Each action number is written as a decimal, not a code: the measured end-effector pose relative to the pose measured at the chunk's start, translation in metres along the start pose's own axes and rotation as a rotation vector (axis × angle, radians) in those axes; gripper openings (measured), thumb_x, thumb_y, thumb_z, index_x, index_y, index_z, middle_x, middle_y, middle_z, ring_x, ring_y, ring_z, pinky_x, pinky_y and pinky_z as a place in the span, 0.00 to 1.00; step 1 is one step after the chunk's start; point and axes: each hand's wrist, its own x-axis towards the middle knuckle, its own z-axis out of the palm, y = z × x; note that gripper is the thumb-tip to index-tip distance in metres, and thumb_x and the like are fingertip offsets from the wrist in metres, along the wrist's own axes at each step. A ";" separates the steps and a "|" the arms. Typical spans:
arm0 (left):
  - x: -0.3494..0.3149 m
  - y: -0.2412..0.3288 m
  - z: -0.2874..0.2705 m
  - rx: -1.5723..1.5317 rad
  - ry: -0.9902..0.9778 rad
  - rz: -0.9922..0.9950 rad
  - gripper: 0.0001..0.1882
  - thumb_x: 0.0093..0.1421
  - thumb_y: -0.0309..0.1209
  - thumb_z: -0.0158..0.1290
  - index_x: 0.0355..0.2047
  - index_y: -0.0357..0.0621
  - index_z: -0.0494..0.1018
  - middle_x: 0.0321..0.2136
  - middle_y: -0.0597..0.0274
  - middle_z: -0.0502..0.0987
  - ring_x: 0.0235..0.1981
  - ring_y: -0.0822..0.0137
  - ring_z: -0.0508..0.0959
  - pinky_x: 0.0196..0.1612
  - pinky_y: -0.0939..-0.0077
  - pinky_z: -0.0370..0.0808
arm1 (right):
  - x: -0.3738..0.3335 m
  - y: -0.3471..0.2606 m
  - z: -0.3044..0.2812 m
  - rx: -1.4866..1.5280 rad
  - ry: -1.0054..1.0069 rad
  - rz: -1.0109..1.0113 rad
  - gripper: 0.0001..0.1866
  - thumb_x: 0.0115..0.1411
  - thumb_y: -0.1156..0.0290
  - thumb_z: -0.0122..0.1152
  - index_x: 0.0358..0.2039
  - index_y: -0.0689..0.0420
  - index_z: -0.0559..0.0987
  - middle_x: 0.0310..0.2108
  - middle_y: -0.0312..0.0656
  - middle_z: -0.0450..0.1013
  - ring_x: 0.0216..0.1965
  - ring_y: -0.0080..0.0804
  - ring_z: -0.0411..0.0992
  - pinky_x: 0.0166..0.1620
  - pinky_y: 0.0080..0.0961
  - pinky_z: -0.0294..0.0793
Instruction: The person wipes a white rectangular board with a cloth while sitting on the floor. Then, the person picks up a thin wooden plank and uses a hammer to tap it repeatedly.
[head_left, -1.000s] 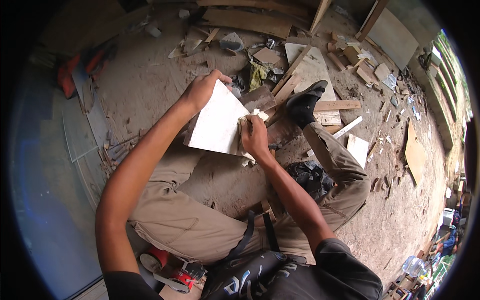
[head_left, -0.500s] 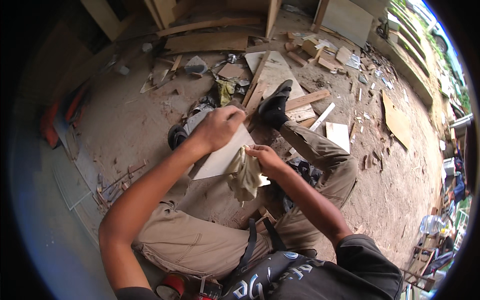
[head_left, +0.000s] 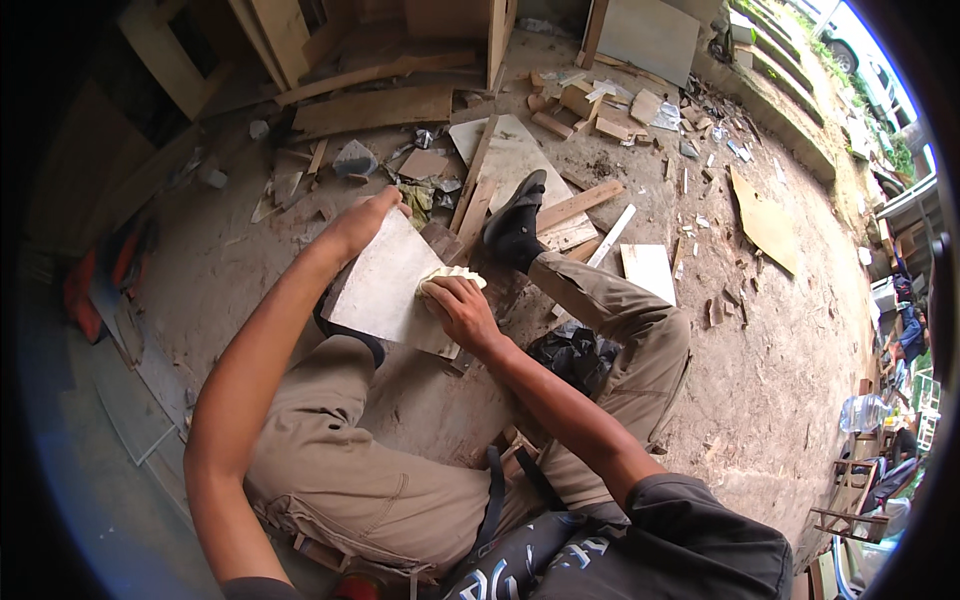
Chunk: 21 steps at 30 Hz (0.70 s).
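A pale, flat board [head_left: 388, 285] with a worn, smudged face is tilted between my legs. My left hand [head_left: 368, 222] is closed around its far upper edge; the fingertips are partly hidden behind it. At the board's right side, my right hand [head_left: 462, 308] presses a bunched pale yellow cloth [head_left: 455, 279] against the surface. The fingers curl over the cloth and cover part of it.
Beyond my shoe [head_left: 515, 222] lie a large dirty panel [head_left: 520, 150] and wooden strips [head_left: 580, 204]. Broken wood pieces [head_left: 610, 115] litter the ground at the back. A white panel [head_left: 648, 273] and a black plastic bag [head_left: 575, 358] are to the right.
The cloth, hanging loose from my right hand before, is now bunched against the board. My left hand has moved left to the board's far edge, and the board shows more of its face.
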 end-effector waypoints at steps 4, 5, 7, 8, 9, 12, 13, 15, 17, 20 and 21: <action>0.025 -0.014 -0.013 -0.142 -0.067 -0.044 0.28 0.61 0.51 0.41 0.41 0.37 0.77 0.28 0.61 0.78 0.28 0.71 0.76 0.37 0.77 0.71 | 0.003 0.010 0.007 -0.011 0.012 -0.009 0.27 0.44 0.82 0.57 0.49 0.56 0.74 0.47 0.42 0.71 0.50 0.42 0.68 0.53 0.36 0.65; 0.031 -0.017 -0.016 -0.188 -0.089 -0.063 0.29 0.60 0.51 0.41 0.42 0.37 0.77 0.28 0.61 0.78 0.28 0.70 0.76 0.36 0.77 0.71 | 0.003 0.012 0.007 -0.019 0.007 0.001 0.27 0.43 0.82 0.57 0.49 0.56 0.73 0.48 0.42 0.71 0.50 0.42 0.68 0.53 0.36 0.65; 0.034 -0.020 -0.020 -0.206 -0.046 -0.079 0.30 0.59 0.52 0.41 0.43 0.36 0.76 0.28 0.59 0.78 0.27 0.69 0.77 0.35 0.76 0.72 | 0.001 0.016 0.011 -0.013 0.006 0.014 0.29 0.42 0.83 0.57 0.49 0.55 0.73 0.49 0.42 0.71 0.50 0.43 0.68 0.53 0.37 0.65; 0.035 -0.022 -0.022 -0.215 -0.023 -0.088 0.31 0.59 0.52 0.41 0.43 0.36 0.76 0.28 0.58 0.78 0.27 0.68 0.77 0.35 0.76 0.72 | 0.001 0.016 0.014 0.001 0.012 0.018 0.30 0.41 0.83 0.57 0.50 0.55 0.73 0.49 0.42 0.70 0.50 0.43 0.68 0.53 0.37 0.65; 0.035 -0.022 -0.022 -0.214 -0.017 -0.092 0.31 0.59 0.52 0.41 0.43 0.36 0.76 0.28 0.58 0.79 0.27 0.68 0.77 0.35 0.76 0.73 | 0.000 0.019 0.016 0.013 0.021 0.022 0.31 0.41 0.83 0.57 0.50 0.55 0.73 0.49 0.42 0.70 0.50 0.43 0.68 0.54 0.37 0.65; 0.031 -0.022 -0.023 -0.204 -0.004 -0.093 0.31 0.59 0.52 0.40 0.43 0.35 0.76 0.28 0.57 0.79 0.28 0.68 0.77 0.36 0.76 0.73 | -0.001 0.024 0.019 0.041 0.044 0.028 0.27 0.43 0.83 0.60 0.48 0.55 0.74 0.49 0.42 0.71 0.50 0.43 0.69 0.53 0.36 0.66; 0.030 -0.021 -0.024 -0.199 -0.005 -0.086 0.31 0.59 0.52 0.40 0.43 0.35 0.77 0.28 0.57 0.79 0.28 0.68 0.77 0.37 0.76 0.73 | 0.001 0.023 0.019 0.068 0.104 0.041 0.25 0.45 0.82 0.61 0.47 0.56 0.75 0.48 0.43 0.71 0.48 0.43 0.70 0.51 0.36 0.67; 0.026 -0.018 -0.023 -0.187 0.009 -0.080 0.31 0.59 0.52 0.40 0.42 0.36 0.77 0.28 0.57 0.79 0.29 0.68 0.77 0.37 0.76 0.72 | 0.005 0.019 0.019 0.124 0.222 0.065 0.20 0.50 0.81 0.62 0.45 0.57 0.76 0.46 0.44 0.72 0.45 0.44 0.72 0.48 0.34 0.70; 0.023 -0.010 -0.017 -0.175 0.040 -0.080 0.30 0.59 0.52 0.40 0.41 0.36 0.77 0.28 0.58 0.79 0.29 0.68 0.77 0.38 0.75 0.72 | 0.007 0.010 0.017 0.195 0.399 0.289 0.15 0.53 0.79 0.64 0.43 0.58 0.77 0.44 0.44 0.73 0.40 0.40 0.73 0.44 0.31 0.72; 0.021 -0.010 -0.017 -0.138 0.016 -0.049 0.30 0.60 0.51 0.40 0.40 0.36 0.78 0.28 0.60 0.79 0.28 0.69 0.76 0.37 0.76 0.72 | 0.018 -0.003 0.009 0.258 0.485 0.485 0.11 0.56 0.78 0.64 0.41 0.60 0.79 0.40 0.45 0.74 0.36 0.36 0.75 0.40 0.26 0.73; 0.022 -0.011 -0.016 -0.144 0.009 -0.047 0.30 0.60 0.51 0.40 0.40 0.36 0.78 0.28 0.60 0.79 0.28 0.69 0.76 0.37 0.76 0.72 | 0.020 -0.006 0.006 0.311 0.406 0.503 0.11 0.56 0.78 0.64 0.40 0.61 0.79 0.40 0.46 0.75 0.36 0.36 0.75 0.40 0.26 0.73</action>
